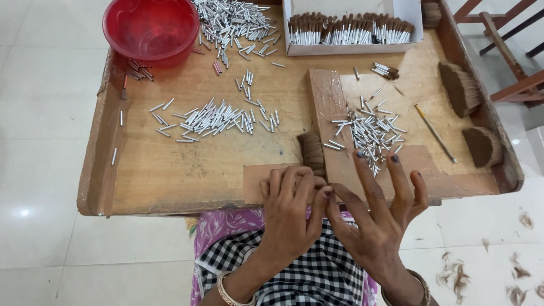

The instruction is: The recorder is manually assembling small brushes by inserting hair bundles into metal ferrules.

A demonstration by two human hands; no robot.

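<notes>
Curled at the surface's [170, 187] near edge, the left hand [292, 207] is pinching a small brown fibre tuft [312, 152] with its grip closed; the right hand [377, 218] is hovering with fingers spread apart, holding nothing, just short of the loose metal tubes [371, 133]; picking one tube looks likely.

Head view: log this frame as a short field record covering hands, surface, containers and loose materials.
surface: wooden tray table with raised edges
left hand: fingers curled at the near edge, contents hidden
right hand: fingers spread, touching the left hand
nearest items: small metal tubes on a wooden board
other tubes: second pile mid-table
containers: red plastic bowl; white box of bristle-filled tubes
fibre: brown bristle tufts at right edge
tool: thin stick
</notes>
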